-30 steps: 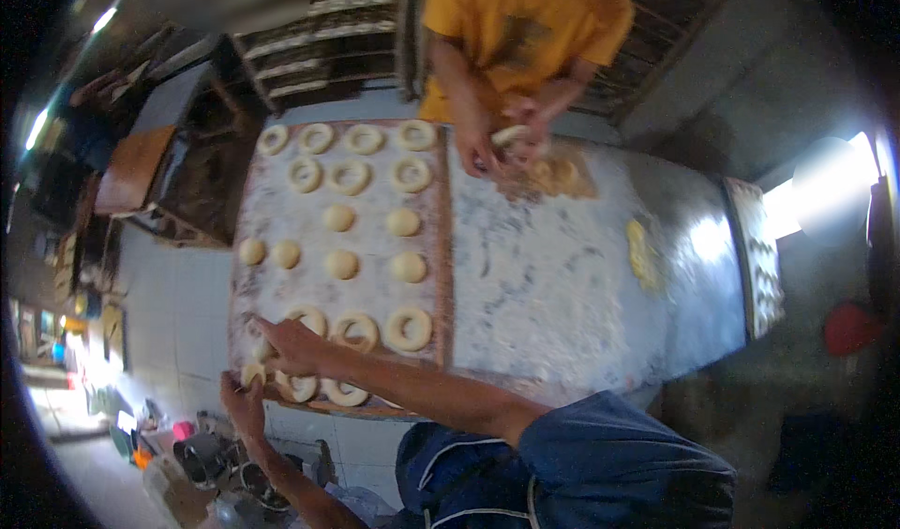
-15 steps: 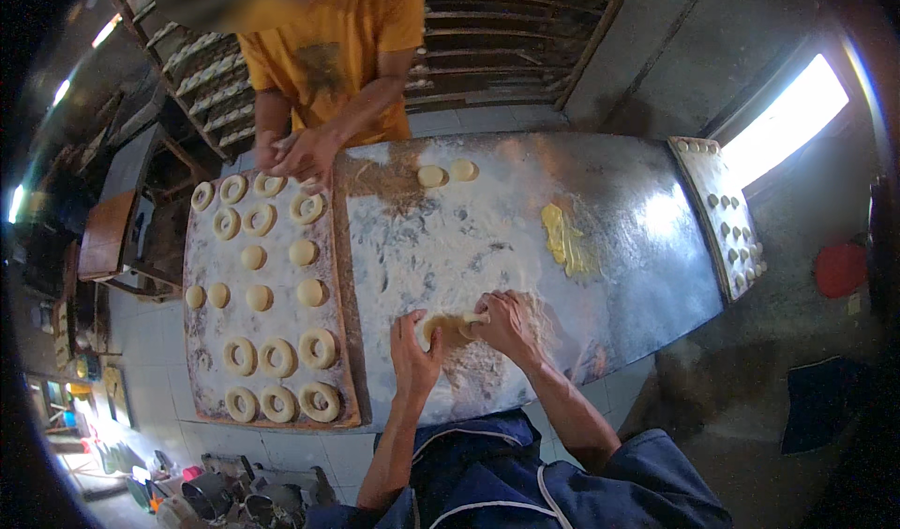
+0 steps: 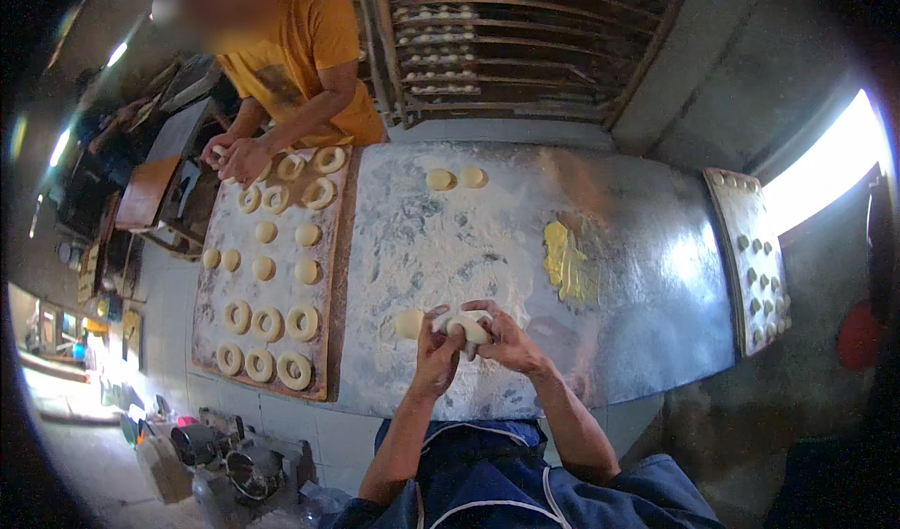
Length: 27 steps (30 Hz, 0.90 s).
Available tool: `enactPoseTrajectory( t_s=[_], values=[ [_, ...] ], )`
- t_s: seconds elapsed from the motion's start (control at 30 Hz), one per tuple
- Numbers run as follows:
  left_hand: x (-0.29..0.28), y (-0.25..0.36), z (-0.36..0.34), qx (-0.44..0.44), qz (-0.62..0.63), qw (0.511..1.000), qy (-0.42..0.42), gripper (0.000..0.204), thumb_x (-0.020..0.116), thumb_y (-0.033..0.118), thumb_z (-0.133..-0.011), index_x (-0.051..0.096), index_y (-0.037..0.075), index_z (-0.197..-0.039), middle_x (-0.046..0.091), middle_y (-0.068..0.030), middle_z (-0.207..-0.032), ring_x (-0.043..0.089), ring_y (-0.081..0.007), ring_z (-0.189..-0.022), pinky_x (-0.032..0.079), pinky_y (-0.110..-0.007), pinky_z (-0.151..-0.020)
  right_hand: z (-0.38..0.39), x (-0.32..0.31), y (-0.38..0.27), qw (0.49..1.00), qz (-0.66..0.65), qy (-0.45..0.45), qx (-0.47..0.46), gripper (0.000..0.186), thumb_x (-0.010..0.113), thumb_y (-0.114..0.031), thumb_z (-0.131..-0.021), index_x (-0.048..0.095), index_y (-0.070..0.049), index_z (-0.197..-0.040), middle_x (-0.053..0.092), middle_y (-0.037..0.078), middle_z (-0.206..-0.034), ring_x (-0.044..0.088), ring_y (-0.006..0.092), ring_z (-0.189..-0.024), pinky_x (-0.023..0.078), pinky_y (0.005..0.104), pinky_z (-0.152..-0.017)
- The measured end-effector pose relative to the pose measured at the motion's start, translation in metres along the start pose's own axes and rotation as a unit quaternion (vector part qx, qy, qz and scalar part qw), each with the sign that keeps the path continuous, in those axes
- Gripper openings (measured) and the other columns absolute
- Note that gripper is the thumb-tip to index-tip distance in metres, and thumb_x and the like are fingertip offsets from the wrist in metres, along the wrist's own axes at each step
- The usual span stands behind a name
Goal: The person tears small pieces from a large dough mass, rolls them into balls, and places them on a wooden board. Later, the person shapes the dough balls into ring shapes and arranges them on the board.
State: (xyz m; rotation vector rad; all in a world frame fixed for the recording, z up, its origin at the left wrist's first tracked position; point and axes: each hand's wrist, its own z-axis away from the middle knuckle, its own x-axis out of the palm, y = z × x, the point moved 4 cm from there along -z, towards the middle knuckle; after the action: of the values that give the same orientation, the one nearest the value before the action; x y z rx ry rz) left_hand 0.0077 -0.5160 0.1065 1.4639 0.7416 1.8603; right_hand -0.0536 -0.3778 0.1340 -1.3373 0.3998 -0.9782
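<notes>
Above the near edge of the floured metal table [image 3: 412, 248], my left hand [image 3: 437, 356] and my right hand [image 3: 511, 343] hold one piece of pale dough [image 3: 469, 327] between them. Fingers of both hands curl round it, and it looks bent into a thick ring; part of it is hidden by my thumbs and fingers. A round dough ball [image 3: 409, 323] lies on the flour just left of my left hand. Two more dough balls [image 3: 440, 179] sit side by side at the table's far edge.
At the left, a wooden board [image 3: 319, 360] carries several dough rings and balls. Behind it a person in an orange shirt [image 3: 309, 51] handles dough. A yellow fat smear [image 3: 567, 265] lies right of centre; another board [image 3: 736, 238] of dough pieces stands at the right edge.
My hands have come together and lifted the dough off the table. A dough ball now shows beside my left hand. The other person has moved left, and the view has shifted.
</notes>
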Motion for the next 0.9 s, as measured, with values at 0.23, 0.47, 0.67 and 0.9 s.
enactPoseTrajectory(
  t_s=[0.23,0.47,0.67,0.9],
  values=[
    [-0.022,-0.022,-0.005,0.075,0.084,0.993,0.024,0.049,0.065,0.002,-0.082,0.047,0.009,-0.127,0.063,-0.0088,-0.115,0.065,-0.024,-0.104,0.054,-0.037,-0.079,-0.022,-0.015,0.059,0.988,0.014,0.137,0.075,0.052,0.047,-0.046,-0.105,0.064,0.002,-0.114,0.07,0.018,-0.106,0.066,0.0255,-0.087,0.053,0.0386,-0.08],
    [-0.044,0.0,-0.014,0.302,-0.526,0.774,0.181,0.019,0.049,0.028,-0.106,0.046,0.01,-0.101,0.06,-0.0155,-0.082,0.065,-0.0285,-0.066,0.051,-0.04,-0.052,-0.029,0.052,0.024,0.972,0.101,0.173,0.126,0.067,0.046,-0.059,-0.103,0.063,0.005,-0.11,0.064,0.018,-0.112,0.064,0.0265,-0.096,0.054,0.0419,-0.088],
    [-0.089,0.046,-0.002,0.1,-0.103,0.966,0.214,0.035,0.04,0.037,-0.108,0.044,0.006,-0.094,0.061,-0.0088,-0.084,0.065,-0.0209,-0.068,0.053,-0.036,-0.05,-0.074,0.074,0.077,0.966,0.102,0.182,0.155,0.069,0.049,-0.061,-0.102,0.057,0.006,-0.116,0.06,0.021,-0.115,0.062,0.0218,-0.102,0.058,0.0417,-0.085],
    [-0.202,0.104,0.033,0.222,-0.005,0.95,0.221,0.033,0.042,0.026,-0.105,0.047,0.002,-0.083,0.048,-0.0169,-0.077,0.05,-0.0318,-0.056,0.043,-0.043,-0.058,-0.133,0.222,0.073,0.98,0.138,0.127,-0.067,0.065,0.043,-0.051,-0.107,0.059,0.003,-0.074,0.056,0.009,-0.062,0.053,0.0171,-0.061,0.046,0.0394,-0.059]
  ],
)
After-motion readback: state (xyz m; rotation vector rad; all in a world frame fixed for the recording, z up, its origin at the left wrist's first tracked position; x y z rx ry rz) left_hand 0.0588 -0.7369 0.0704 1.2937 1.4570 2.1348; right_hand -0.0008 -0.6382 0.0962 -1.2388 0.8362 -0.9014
